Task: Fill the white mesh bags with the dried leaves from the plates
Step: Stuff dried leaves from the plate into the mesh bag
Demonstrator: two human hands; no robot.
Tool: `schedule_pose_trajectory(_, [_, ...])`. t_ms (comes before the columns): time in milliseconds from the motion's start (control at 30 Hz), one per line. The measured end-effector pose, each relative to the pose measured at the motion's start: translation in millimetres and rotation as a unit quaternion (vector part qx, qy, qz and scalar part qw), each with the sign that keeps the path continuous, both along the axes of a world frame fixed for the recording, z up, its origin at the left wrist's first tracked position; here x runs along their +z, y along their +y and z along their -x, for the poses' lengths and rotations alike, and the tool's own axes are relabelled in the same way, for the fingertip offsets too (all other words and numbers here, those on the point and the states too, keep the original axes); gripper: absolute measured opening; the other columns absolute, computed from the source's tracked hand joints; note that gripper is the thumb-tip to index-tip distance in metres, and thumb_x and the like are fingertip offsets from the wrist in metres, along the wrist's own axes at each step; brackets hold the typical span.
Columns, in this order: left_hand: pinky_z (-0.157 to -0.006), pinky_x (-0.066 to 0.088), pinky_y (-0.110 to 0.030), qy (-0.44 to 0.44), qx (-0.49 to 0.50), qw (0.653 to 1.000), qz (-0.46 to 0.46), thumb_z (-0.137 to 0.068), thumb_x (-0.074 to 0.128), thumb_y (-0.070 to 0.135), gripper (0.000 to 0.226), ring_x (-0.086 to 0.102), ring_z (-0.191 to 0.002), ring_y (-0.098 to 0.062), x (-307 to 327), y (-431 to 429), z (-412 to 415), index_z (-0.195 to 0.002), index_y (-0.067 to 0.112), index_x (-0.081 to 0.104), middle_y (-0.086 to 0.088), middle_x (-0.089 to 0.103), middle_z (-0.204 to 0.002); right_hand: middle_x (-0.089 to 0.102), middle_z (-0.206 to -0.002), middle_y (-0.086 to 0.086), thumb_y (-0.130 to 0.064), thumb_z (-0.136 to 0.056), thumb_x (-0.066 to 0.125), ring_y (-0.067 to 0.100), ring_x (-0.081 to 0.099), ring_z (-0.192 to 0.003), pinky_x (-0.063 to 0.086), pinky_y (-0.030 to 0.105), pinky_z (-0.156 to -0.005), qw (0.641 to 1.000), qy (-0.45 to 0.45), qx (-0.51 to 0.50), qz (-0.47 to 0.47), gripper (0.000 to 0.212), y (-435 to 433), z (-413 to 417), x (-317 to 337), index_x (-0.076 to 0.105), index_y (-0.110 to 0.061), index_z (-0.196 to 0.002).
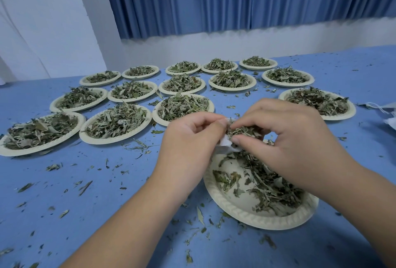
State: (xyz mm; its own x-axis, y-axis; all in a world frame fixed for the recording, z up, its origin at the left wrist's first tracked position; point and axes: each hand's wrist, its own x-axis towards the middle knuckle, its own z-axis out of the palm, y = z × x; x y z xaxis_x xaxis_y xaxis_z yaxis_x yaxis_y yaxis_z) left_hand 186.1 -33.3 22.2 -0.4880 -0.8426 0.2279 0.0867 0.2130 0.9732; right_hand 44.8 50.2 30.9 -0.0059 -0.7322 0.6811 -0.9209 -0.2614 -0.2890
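My left hand [188, 145] grips a white mesh bag [225, 142], of which only a small white corner shows between the two hands. My right hand [285, 139] pinches a clump of dried leaves [242, 130] right at the bag's mouth. Both hands hover above a cream paper plate [246, 214] near me, tilted, with loose dried leaves [270, 186] heaped on its right half. Most of the bag is hidden by my fingers.
Several more paper plates heaped with dried leaves [116, 122] stand in rows across the blue table [107, 203], another at the right [319, 101]. Leaf crumbs litter the cloth. White bags [385, 111] lie at the right edge. A blue curtain hangs behind.
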Motion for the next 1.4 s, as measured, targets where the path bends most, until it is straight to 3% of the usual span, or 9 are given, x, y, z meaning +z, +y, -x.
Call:
schedule_pose_trajectory(167, [-0.038,0.026,-0.014,0.017,-0.030,0.999,-0.028,-0.089,0.064,0.011,0.021,0.032,-0.034,-0.006,1.5,3.5,1.5,-0.072,0.018,0.074,0.008,0.047,-0.045,0.063,-0.075,-0.005,-0.023,-0.076,0.069,0.003,0.053,-0.066,0.046,0.024,-0.063,1.000,0.003,-0.028,-0.004,0.011,-1.8,-2.5,-3.9,0.077,-0.019,-0.083])
schedule_pose_trajectory(400, [-0.039,0.029,-0.018,0.021,0.005,1.000,0.002,-0.089,0.065,0.016,0.022,0.035,-0.037,-0.005,1.3,1.8,0.5,-0.072,0.026,0.075,0.008,0.052,-0.053,0.058,-0.088,-0.011,-0.032,-0.084,0.065,0.005,0.057,-0.085,0.052,0.033,-0.075,0.997,-0.065,0.011,-0.039,0.023,2.2,1.7,0.1,0.074,-0.025,-0.105])
schedule_pose_trajectory(533, [-0.041,0.030,-0.011,0.016,0.011,0.999,0.030,-0.088,0.065,0.015,0.019,0.039,-0.038,0.000,-1.0,0.4,0.6,-0.073,0.021,0.075,0.012,0.053,-0.051,0.061,-0.080,-0.013,-0.020,-0.082,0.071,0.006,0.058,-0.072,0.055,0.035,-0.069,0.999,-0.040,-0.019,-0.003,0.014,2.6,-2.3,0.7,0.072,-0.024,-0.096])
schedule_pose_trajectory(667, [-0.040,0.032,-0.007,0.016,-0.002,0.999,0.039,-0.089,0.065,0.011,0.016,0.041,-0.036,0.001,-3.1,2.7,2.7,-0.077,0.015,0.075,0.016,0.050,-0.046,0.063,-0.071,-0.011,-0.016,-0.076,0.072,-0.002,0.048,-0.060,0.051,0.033,-0.060,0.998,0.008,-0.057,0.014,0.009,1.7,-4.3,-2.0,0.070,-0.022,-0.083])
schedule_pose_trajectory(800, [-0.041,0.032,-0.008,0.008,-0.001,0.999,0.049,-0.089,0.065,0.012,0.019,0.041,-0.037,0.001,-4.0,2.7,3.1,-0.074,0.018,0.075,0.016,0.050,-0.046,0.062,-0.070,-0.008,-0.021,-0.077,0.065,0.011,0.050,-0.068,0.046,0.031,-0.062,0.996,0.047,-0.071,0.011,0.009,0.1,-6.2,-3.0,0.073,-0.022,-0.082])
schedule_pose_trajectory(933, [-0.042,0.030,-0.011,-0.004,0.017,0.999,0.043,-0.089,0.065,0.015,0.018,0.040,-0.037,0.000,-2.7,-0.5,1.0,-0.075,0.020,0.075,0.016,0.052,-0.047,0.061,-0.082,-0.010,-0.036,-0.080,0.064,-0.004,0.047,-0.074,0.034,0.019,-0.066,0.999,-0.022,-0.027,-0.019,0.023,1.7,-1.6,1.5,0.075,-0.029,-0.099])
schedule_pose_trajectory(1033, [-0.042,0.030,-0.012,0.001,0.028,0.999,0.033,-0.088,0.066,0.018,0.017,0.038,-0.036,0.000,-2.0,-3.4,-1.1,-0.075,0.021,0.075,0.016,0.048,-0.045,0.057,-0.086,-0.011,-0.037,-0.085,0.058,0.003,0.052,-0.081,0.035,0.016,-0.066,0.997,-0.069,0.012,-0.042,0.027,2.5,0.8,2.8,0.072,-0.033,-0.107])
schedule_pose_trajectory(1200, [-0.042,0.030,-0.013,0.012,0.022,0.999,0.037,-0.088,0.066,0.017,0.014,0.037,-0.037,-0.001,-2.4,-0.9,-0.9,-0.077,0.019,0.076,0.015,0.048,-0.046,0.059,-0.075,-0.013,-0.019,-0.083,0.073,0.003,0.054,-0.072,0.035,0.009,-0.062,0.993,-0.110,0.016,-0.028,0.014,0.4,-2.5,-0.7,0.077,-0.029,-0.090])
schedule_pose_trajectory(1400, [-0.044,0.028,-0.019,-0.007,0.028,0.999,0.046,-0.087,0.067,0.020,0.013,0.034,-0.038,-0.003,-2.8,-0.1,0.0,-0.077,0.022,0.076,0.012,0.050,-0.050,0.062,-0.070,-0.017,-0.026,-0.072,0.079,0.005,0.051,-0.069,0.037,0.010,-0.062,0.990,-0.125,-0.052,-0.047,0.017,-3.6,-6.6,-1.3,0.064,-0.034,-0.076])
